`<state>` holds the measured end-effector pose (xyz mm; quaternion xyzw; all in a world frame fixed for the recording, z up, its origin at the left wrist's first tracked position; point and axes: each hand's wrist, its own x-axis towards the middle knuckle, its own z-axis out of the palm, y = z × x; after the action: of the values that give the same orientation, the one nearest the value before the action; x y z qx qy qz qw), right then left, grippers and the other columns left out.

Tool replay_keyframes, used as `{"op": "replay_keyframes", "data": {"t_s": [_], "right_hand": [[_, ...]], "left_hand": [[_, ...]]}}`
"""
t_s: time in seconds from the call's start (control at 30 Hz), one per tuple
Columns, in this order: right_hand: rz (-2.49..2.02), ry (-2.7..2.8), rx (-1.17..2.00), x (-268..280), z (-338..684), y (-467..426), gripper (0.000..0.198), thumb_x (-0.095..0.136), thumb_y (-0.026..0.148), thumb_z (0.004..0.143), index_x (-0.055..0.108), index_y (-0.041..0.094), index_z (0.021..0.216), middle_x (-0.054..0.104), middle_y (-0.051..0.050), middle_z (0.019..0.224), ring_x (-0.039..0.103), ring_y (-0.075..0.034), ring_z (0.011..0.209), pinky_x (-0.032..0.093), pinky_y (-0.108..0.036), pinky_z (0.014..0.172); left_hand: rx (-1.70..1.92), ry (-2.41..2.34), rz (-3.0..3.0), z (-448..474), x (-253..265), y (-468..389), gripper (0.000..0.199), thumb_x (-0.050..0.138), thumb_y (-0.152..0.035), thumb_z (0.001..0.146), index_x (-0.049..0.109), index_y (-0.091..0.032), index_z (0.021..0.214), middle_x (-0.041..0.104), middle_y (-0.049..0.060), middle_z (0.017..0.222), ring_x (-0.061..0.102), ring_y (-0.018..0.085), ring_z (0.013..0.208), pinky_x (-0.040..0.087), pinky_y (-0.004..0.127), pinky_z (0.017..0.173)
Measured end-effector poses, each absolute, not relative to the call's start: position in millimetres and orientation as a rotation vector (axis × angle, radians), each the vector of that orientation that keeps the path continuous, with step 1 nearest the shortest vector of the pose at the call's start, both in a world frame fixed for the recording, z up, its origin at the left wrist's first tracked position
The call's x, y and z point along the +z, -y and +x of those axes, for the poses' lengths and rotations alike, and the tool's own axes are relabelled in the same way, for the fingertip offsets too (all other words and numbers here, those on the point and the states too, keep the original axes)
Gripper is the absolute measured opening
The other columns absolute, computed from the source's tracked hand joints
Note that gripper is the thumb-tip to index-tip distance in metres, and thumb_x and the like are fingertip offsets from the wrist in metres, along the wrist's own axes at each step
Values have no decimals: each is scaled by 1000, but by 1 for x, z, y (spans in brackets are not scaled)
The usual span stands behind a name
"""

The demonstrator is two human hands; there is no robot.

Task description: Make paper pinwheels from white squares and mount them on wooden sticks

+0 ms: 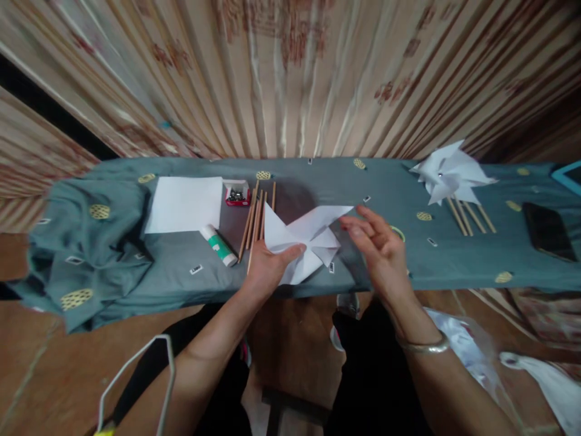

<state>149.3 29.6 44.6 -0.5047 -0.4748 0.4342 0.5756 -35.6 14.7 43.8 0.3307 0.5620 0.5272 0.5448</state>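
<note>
My left hand (267,266) is closed on a white paper pinwheel (313,227), its thumb pressed down near the middle where the folded points meet. The pinwheel is held just over the front part of the cloth-covered table. To its right, my right hand (381,245) has its fingers loosely bent and apart, close to the tip of the pinwheel's long upper-right blade. Whether a fingertip touches that tip I cannot tell. Several thin wooden sticks (251,221) lie just left of the pinwheel, partly behind my left hand.
A green-and-white glue stick (218,245), a stack of white paper (185,204) and a small red box (237,194) of metal pins lie left. Finished pinwheels (454,169) on sticks and a dark phone (548,230) lie right. Bunched grey-green cloth (104,242) covers the left end.
</note>
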Motion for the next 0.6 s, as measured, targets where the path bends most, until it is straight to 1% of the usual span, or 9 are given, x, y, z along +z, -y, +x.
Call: {"op": "replay_keyframes", "data": {"t_s": [0.07, 0.2, 0.27, 0.33, 0.4, 0.47, 0.5, 0.53, 0.6], "right_hand": [[-1217, 993, 957, 44, 160, -37, 41, 74, 44, 75, 66, 23, 109, 75, -5, 100, 70, -19, 92, 50, -43, 96], [-1253, 885, 977, 35, 169, -49, 34, 81, 40, 64, 73, 21, 92, 76, -4, 91, 69, -17, 80, 52, -39, 88], [-1279, 957, 967, 28, 163, -50, 28, 81, 38, 62, 75, 21, 84, 76, -4, 86, 68, -17, 77, 53, -37, 84], [-1310, 1087, 941, 22, 149, -50, 21, 78, 38, 65, 74, 21, 78, 76, -4, 79, 67, -18, 74, 53, -36, 78], [-1338, 1254, 901, 18, 129, -50, 19, 71, 39, 71, 73, 21, 77, 75, -4, 76, 66, -19, 71, 53, -36, 75], [-1354, 1455, 850, 19, 104, -52, 19, 63, 38, 78, 72, 22, 80, 74, -4, 76, 66, -19, 71, 53, -36, 75], [-1341, 1512, 848, 20, 91, -55, 16, 62, 35, 79, 72, 22, 80, 74, -4, 77, 66, -20, 73, 53, -37, 77], [-1314, 1576, 843, 23, 77, -60, 13, 63, 32, 79, 72, 23, 80, 75, -4, 82, 67, -20, 79, 52, -37, 82], [-1215, 1864, 675, 32, 48, -73, 15, 57, 23, 83, 72, 22, 85, 73, -7, 104, 65, -22, 101, 47, -39, 97]], "left_hand": [[1215, -1308, 793, -37, 43, -17, 29, 83, -26, 52, 73, -12, 74, 76, 8, 75, 71, 23, 68, 58, 32, 66], [1285, -1302, 767, -43, 44, -23, 28, 83, -28, 50, 73, -14, 72, 76, 7, 73, 70, 23, 67, 57, 33, 64], [1360, -1320, 716, -50, 49, -28, 28, 84, -27, 48, 72, -14, 71, 75, 6, 72, 69, 22, 66, 57, 32, 62], [1463, -1329, 652, -63, 57, -35, 30, 85, -27, 47, 72, -14, 71, 75, 6, 72, 69, 21, 64, 57, 31, 62], [1599, -1301, 593, -81, 66, -41, 32, 85, -26, 49, 73, -13, 75, 75, 6, 75, 69, 20, 65, 57, 30, 62], [1801, -1282, 538, -103, 75, -46, 30, 84, -23, 50, 72, -14, 76, 75, 3, 75, 69, 18, 70, 57, 29, 68], [1886, -1260, 512, -115, 79, -48, 30, 83, -20, 50, 72, -14, 77, 75, 3, 77, 70, 19, 74, 57, 29, 73], [1947, -1251, 487, -126, 82, -49, 31, 83, -18, 50, 71, -15, 78, 76, 2, 78, 70, 19, 78, 58, 30, 75], [2060, -1250, 463, -146, 86, -50, 29, 81, -15, 50, 70, -17, 77, 76, 0, 81, 70, 19, 83, 58, 31, 80]]}}
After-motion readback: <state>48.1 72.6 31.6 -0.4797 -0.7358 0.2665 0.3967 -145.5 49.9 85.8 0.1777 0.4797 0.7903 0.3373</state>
